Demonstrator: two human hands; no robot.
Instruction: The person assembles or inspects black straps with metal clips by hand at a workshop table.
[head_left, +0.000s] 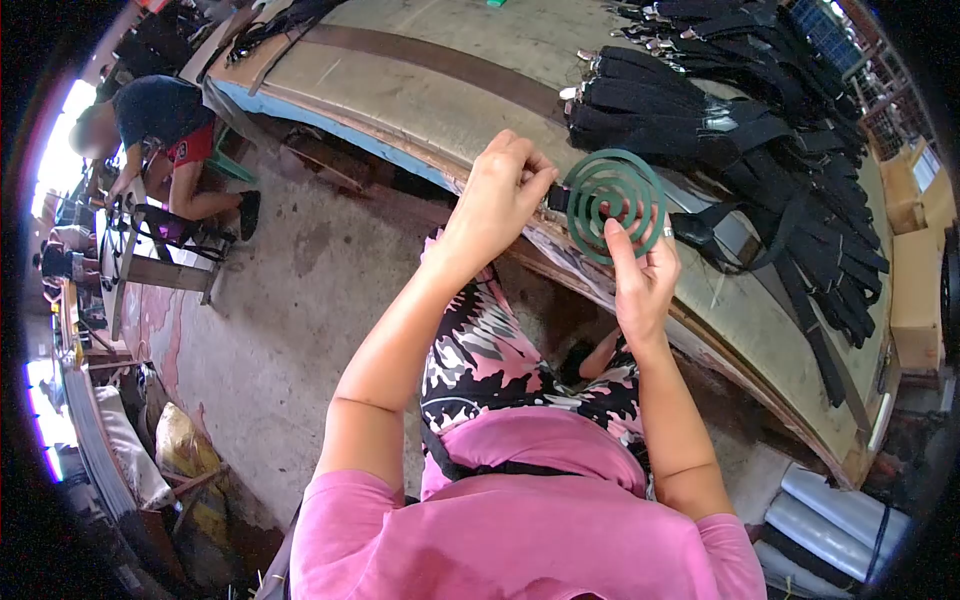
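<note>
A green spiral coil [588,228] is held up over the near edge of the table [430,85]. My right hand [643,275] grips its lower right side, the thumb lying across the rings. Just left of the coil is my left hand [500,195], its thumb and fingertips pinched together beside a small dark piece [558,199] at the coil's left rim. Whether the fingertips hold that piece is not clear. Black straps with metal clips [660,100] lie in a heap beyond the coil.
A brown strip [440,62] runs along the table. Another person [165,120] bends over a small bench [165,272] at the left. Cardboard boxes [915,290] stand at the right, grey rolls [835,520] at the lower right, and a sack [185,440] at the lower left.
</note>
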